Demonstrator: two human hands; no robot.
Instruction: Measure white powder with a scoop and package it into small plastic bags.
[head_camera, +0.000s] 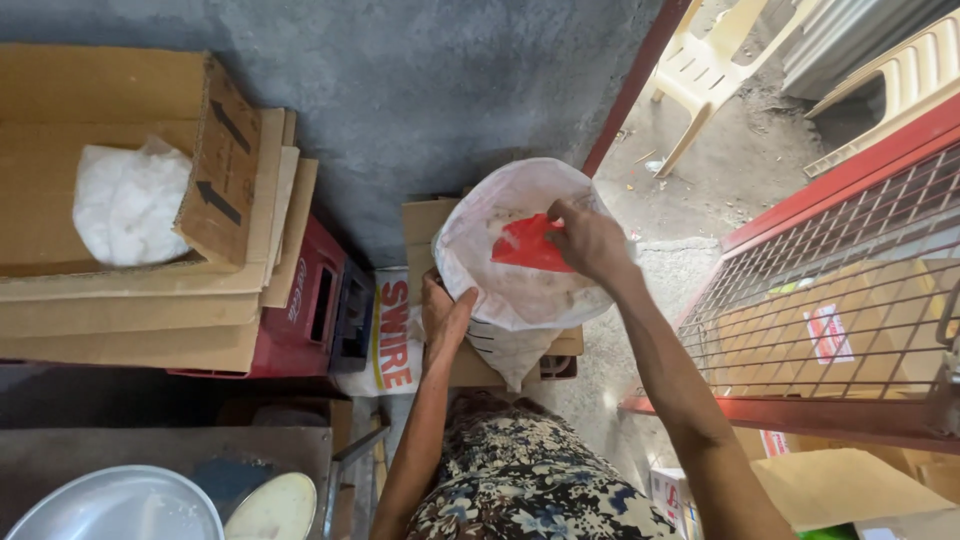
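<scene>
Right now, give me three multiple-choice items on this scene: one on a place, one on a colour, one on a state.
1. Where is the right hand?
A. Inside the mouth of the white sack
B. On the cardboard box
C. On the metal bowl

2. What colour is the scoop in the sack?
A. Blue
B. Red
C. Green

3. What is the left hand doing?
A. Hanging free
B. Lifting a chair
C. Gripping the sack's outer side

Answers:
1. A, the fingers reach over the sack's rim.
2. B, a red scoop shows against the white lining.
3. C, its fingers press against the sack's lower left wall.
</scene>
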